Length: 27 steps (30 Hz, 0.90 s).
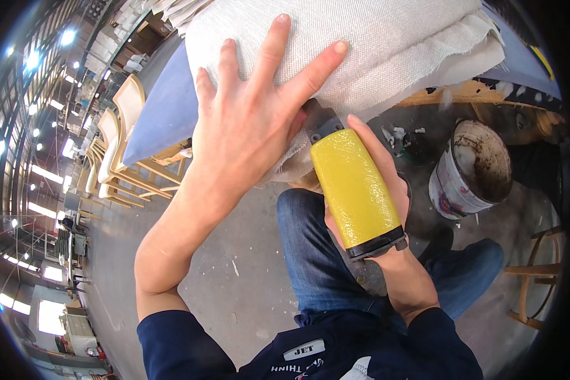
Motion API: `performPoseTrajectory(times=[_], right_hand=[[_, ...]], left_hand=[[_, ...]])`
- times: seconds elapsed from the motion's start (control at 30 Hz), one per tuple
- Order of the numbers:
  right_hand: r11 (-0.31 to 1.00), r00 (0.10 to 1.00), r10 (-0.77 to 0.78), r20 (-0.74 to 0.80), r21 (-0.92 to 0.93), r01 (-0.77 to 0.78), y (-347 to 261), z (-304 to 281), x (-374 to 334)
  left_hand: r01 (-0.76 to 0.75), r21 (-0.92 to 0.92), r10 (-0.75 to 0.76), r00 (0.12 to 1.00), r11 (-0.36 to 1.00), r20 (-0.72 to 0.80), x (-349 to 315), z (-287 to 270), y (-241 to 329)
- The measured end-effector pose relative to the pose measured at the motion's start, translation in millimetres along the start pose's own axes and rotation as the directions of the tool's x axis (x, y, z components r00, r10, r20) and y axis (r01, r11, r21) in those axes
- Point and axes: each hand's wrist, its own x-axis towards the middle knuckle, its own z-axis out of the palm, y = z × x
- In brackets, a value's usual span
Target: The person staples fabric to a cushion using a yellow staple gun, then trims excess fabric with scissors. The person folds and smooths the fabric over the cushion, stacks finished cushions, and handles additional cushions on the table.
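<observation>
My left hand [247, 120] lies spread on a piece of light grey woven fabric [373, 44] with frayed edges. The fabric covers a padded piece and hangs over its near edge. My right hand [389, 180] is wrapped around a yellow staple gun [354, 187] with a black end cap. Its dark nose points away from me, close to the base of my left thumb, at the fabric's near edge. The handle and most of my right fingers are hidden under the yellow body.
Blue-grey padding [164, 104] and a wooden edge [449, 93] show around the fabric. A dirty white bucket [468, 171] stands on the floor at the right, near a wooden stool [535, 272]. Several wooden chairs [111, 136] line up at the left.
</observation>
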Motion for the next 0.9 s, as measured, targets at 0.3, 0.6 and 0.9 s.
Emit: performPoseTrajectory(times=[0.3,0.6,0.9], right_hand=[[0.995,0.999,0.033,0.002,0.097,-0.033,-10,2,5],[0.997,1.000,-0.005,-0.010,0.072,0.006,-6,9,4],[0.986,0.999,0.022,-0.033,0.167,-0.016,-15,-4,16]], left_hand=[[-0.022,-0.033,0.021,0.999,0.999,-0.029,3,-2,-6],[-0.037,-0.036,0.035,0.998,0.999,-0.059,2,-5,-4],[0.056,-0.867,0.204,0.963,0.494,0.179,31,-22,-113]])
